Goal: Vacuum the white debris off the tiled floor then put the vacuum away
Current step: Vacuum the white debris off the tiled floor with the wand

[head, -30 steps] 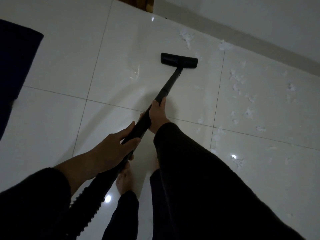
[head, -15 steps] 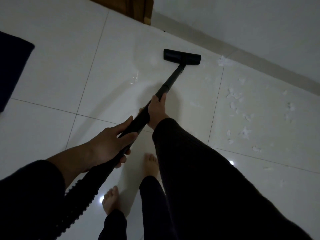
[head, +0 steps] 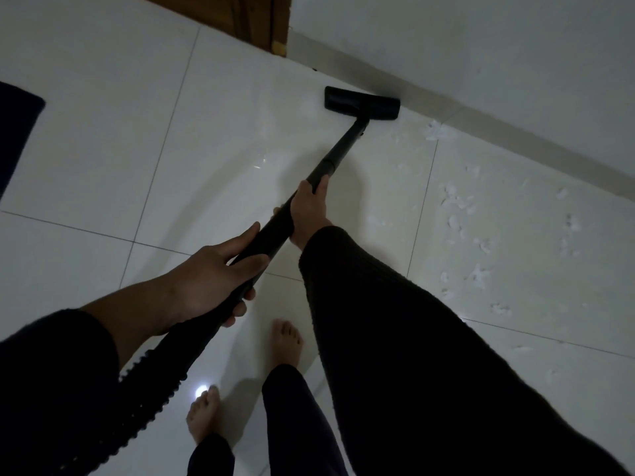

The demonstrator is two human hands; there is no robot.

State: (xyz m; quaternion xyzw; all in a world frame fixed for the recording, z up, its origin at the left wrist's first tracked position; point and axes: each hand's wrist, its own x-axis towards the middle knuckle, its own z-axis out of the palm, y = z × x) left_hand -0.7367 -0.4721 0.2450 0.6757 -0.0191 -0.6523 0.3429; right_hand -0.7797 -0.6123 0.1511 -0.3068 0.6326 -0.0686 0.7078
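Still vacuuming: left hand (head: 213, 269) and right hand (head: 309, 214) both grip the wand (head: 338, 152). Next, probably swing the nozzle (head: 362, 103) rightward over the scraps (head: 460, 214) beyond the right hand.

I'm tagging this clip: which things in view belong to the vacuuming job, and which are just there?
Job: vacuum wand, floor head, ribbed hose, white debris, left hand, right hand.
Just there: dark mat, wooden door frame.

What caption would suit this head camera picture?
Both hands, left and right, grip the vacuum wand, floor head at the baseboard, white debris alongside.
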